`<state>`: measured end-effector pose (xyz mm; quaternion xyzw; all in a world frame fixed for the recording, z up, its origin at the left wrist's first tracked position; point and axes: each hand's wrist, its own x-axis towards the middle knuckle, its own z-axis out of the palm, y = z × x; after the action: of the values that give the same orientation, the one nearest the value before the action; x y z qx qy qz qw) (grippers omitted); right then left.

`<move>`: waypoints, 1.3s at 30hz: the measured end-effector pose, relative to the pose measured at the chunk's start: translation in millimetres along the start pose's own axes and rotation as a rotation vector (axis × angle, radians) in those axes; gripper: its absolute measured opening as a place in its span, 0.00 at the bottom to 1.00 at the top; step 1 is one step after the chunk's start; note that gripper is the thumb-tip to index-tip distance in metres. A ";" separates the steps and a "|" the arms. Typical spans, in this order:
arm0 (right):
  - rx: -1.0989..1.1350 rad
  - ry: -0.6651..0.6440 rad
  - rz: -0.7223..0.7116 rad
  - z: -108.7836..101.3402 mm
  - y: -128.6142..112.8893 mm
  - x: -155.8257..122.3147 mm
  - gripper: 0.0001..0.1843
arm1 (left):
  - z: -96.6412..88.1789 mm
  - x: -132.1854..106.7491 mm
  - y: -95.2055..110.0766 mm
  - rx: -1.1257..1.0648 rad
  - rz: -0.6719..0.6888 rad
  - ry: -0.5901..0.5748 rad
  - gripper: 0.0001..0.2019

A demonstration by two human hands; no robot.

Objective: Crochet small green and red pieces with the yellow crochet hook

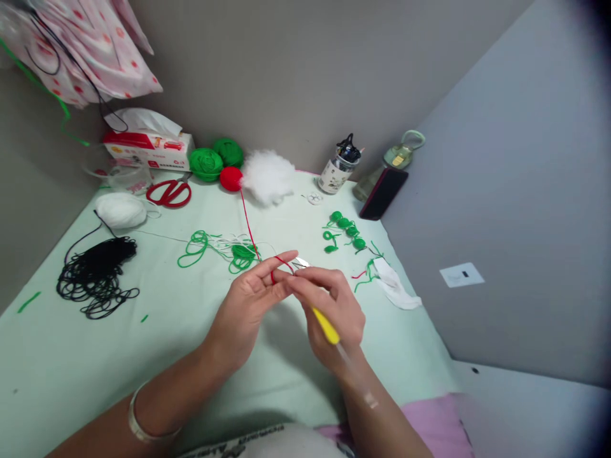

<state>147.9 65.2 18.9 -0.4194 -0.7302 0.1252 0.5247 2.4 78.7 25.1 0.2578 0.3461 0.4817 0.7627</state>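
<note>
My left hand (245, 308) is pinched, with red yarn (249, 224) wound around its fingers. That strand runs up to a red yarn ball (231, 179) at the back. Against its fingertips, my right hand (334, 305) grips a crochet hook (326, 326) by its yellow handle; a clear, blurred end trails below the palm. Fingers hide the hook's tip and any stitches there. Just behind the fingertips, small metal blades (300, 262) partly show on the table. Loose green yarn (243, 256) lies beyond my left hand.
Black yarn (98, 277), a white yarn ball (120, 210) and red-handled scissors (169, 193) lie left. Green yarn balls (206, 164) and white stuffing (268, 177) sit behind. Small green crocheted pieces (351, 231), a phone (384, 194) and a bottle (398, 156) are right, near the partition (501, 191).
</note>
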 end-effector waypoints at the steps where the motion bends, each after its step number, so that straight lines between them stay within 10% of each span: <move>1: -0.053 0.013 -0.038 0.4 0.2 -1.4 0.22 | 0.7 0.7 0.0 -0.036 -0.025 -0.005 0.18; 12: 0.497 0.178 0.393 -8.0 3.8 8.9 0.10 | -4.2 3.3 1.7 -0.093 -0.070 0.036 0.11; 16: 0.243 0.081 0.211 1.2 4.0 2.3 0.12 | 0.3 -1.0 -2.9 0.034 0.056 0.039 0.24; 21: -0.059 0.114 -0.062 5.3 7.9 -5.8 0.21 | 0.2 1.5 -5.1 -0.149 -0.126 -0.060 0.17; 27: 0.560 0.199 0.464 -5.4 10.6 6.8 0.10 | -8.8 5.1 -0.8 -0.116 -0.076 0.024 0.13; 39: 0.863 0.079 0.704 -1.6 8.6 10.3 0.07 | -9.4 2.5 -2.5 0.057 -0.011 -0.067 0.17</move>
<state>152.4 77.8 21.1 -0.3893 -0.4085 0.5648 0.6022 -2.8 80.6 16.7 0.2936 0.3354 0.4585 0.7688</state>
